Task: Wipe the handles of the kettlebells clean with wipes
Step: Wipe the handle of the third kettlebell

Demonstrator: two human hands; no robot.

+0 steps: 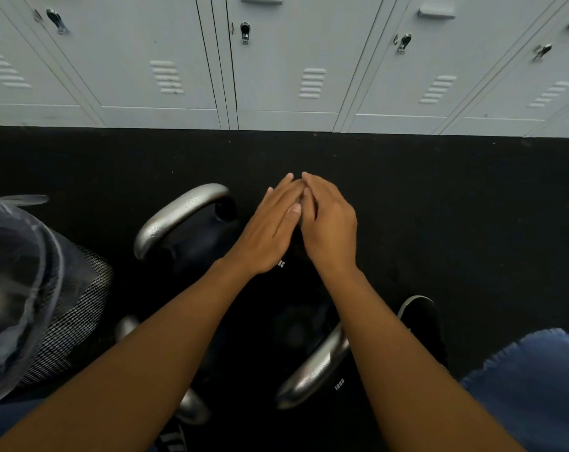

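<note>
Steel kettlebell handles [182, 213] wait on the floor [439, 207]; we press our left hand [270, 230] and right hand [328, 220] together, fingers flat, holding no visible wipe.

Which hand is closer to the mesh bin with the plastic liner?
The left hand. The mesh bin stands at far left; the right hand is further away, on the left hand's other side.

Three silver kettlebell handles [182, 213], two hands [270, 230], five locker doors [286, 60], one mesh bin [71, 321].
</note>
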